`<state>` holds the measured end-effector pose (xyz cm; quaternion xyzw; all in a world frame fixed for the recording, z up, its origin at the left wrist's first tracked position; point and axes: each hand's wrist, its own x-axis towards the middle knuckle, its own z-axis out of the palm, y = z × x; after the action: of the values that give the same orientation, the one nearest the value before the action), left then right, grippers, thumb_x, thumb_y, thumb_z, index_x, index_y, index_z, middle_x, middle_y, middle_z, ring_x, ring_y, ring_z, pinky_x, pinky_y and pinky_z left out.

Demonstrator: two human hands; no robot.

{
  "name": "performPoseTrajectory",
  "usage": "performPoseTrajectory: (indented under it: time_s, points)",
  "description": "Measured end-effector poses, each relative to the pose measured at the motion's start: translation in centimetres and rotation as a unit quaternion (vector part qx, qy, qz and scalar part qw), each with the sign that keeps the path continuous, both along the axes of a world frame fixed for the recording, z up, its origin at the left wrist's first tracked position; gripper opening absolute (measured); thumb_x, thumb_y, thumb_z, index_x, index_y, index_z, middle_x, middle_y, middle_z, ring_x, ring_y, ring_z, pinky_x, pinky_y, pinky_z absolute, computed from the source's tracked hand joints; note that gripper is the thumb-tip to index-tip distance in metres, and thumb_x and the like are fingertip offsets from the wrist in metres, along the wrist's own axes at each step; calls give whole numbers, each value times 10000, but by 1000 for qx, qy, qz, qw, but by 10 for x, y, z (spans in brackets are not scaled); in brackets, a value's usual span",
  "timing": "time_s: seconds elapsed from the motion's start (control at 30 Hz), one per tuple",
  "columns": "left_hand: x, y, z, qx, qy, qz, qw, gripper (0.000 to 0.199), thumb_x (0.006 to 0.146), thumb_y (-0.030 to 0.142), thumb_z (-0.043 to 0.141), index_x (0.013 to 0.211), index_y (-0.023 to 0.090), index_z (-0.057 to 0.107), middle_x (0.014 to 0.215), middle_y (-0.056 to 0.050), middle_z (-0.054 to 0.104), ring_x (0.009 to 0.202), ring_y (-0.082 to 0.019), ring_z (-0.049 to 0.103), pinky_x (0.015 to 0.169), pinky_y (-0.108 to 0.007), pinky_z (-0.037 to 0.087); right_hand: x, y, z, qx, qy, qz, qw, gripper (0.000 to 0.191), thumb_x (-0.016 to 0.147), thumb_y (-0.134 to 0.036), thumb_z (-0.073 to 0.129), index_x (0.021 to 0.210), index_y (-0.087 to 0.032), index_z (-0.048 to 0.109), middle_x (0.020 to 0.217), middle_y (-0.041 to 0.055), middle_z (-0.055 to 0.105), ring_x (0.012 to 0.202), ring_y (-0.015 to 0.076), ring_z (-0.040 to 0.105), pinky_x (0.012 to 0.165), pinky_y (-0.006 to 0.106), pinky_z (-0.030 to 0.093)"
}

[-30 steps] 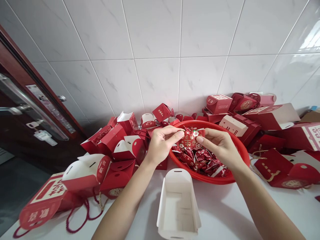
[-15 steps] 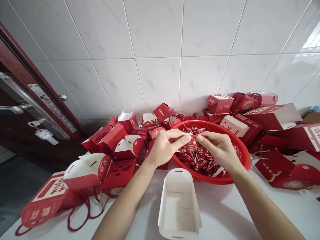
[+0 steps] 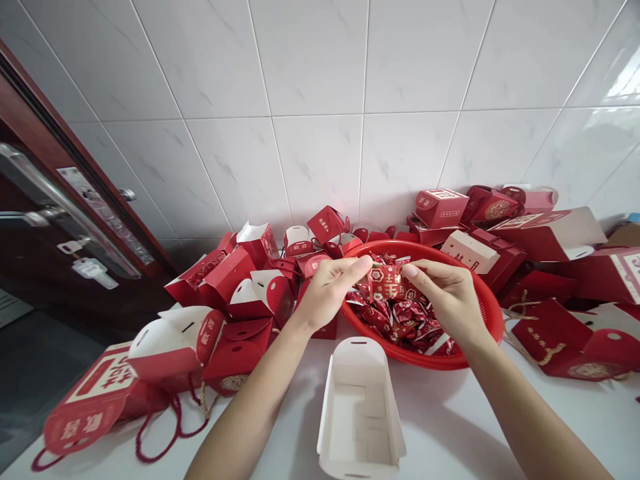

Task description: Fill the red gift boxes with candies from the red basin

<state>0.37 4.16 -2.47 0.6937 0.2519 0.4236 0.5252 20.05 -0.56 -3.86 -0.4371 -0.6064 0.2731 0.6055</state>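
Observation:
Between my two hands a small red printed packet is stretched out above the basket. My left hand pinches its left upper corner between thumb and fingers. At its right upper corner my right hand does the same. Below them the round red plastic basket holds a heap of similar red wrapped packets. Nearer to me stands an open box with a white inside, its flaps up and nothing inside it.
Red gift boxes crowd the left side, some with open flaps, such as one with a white flap. More red boxes lie to the right and along the tiled wall. A door with keys stands far left.
My hands have moved slightly apart, and the packet between them now lies flatter and shows more of its printed face. The boxes and basket have stayed put.

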Motion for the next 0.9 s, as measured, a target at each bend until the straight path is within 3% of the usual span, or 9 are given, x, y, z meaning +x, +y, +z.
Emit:
performPoseTrajectory:
  time_s: [0.13, 0.23, 0.37, 0.47, 0.67, 0.9]
  points:
    - [-7, -2, 5, 55, 116, -32, 991, 461, 872, 606, 693, 734, 169, 741, 766, -36, 720, 778, -209, 651, 759, -334, 531, -1, 1, -2, 15, 15, -19, 1000, 328, 874, -503, 749, 726, -211, 749, 660, 19, 645, 602, 171, 540, 564, 295, 438]
    - [-7, -2, 4, 71, 147, -44, 986, 430, 894, 568, 680, 758, 166, 748, 754, -42, 715, 774, -213, 652, 750, -332, 535, -1, 2, -2, 8, 35, -28, 999, 339, 875, -518, 746, 721, -217, 740, 664, 24, 669, 623, 190, 591, 583, 305, 487]
    - [-5, 0, 1, 79, 121, -24, 989, 441, 940, 546, 627, 744, 164, 727, 740, -40, 698, 762, -198, 647, 745, -317, 528, 2, 1, 2, -33, 52, 66, 996, 339, 885, -524, 741, 759, -210, 758, 699, 37, 730, 651, 202, 672, 623, 306, 552]
    - [-6, 1, 2, 74, 93, -21, 993, 425, 943, 529, 634, 748, 162, 724, 764, -41, 700, 770, -183, 635, 759, -303, 516, 4, -1, 6, -64, 26, 143, 987, 379, 893, -512, 740, 704, -184, 747, 635, 47, 718, 588, 181, 656, 602, 297, 550]
    - [-13, -1, 11, 54, 112, -45, 991, 428, 901, 528, 687, 696, 154, 730, 722, -60, 702, 739, -186, 632, 726, -305, 517, 10, -4, 8, -93, 17, 166, 982, 361, 857, -486, 783, 669, -180, 741, 536, 26, 669, 481, 151, 590, 490, 273, 501]
    - [-17, -1, 12, 44, 134, -88, 986, 371, 916, 467, 689, 729, 150, 737, 745, -55, 703, 748, -181, 635, 735, -307, 517, 16, -4, 10, -96, -5, 200, 975, 361, 855, -478, 779, 650, -183, 743, 523, 27, 664, 464, 154, 588, 480, 284, 519]
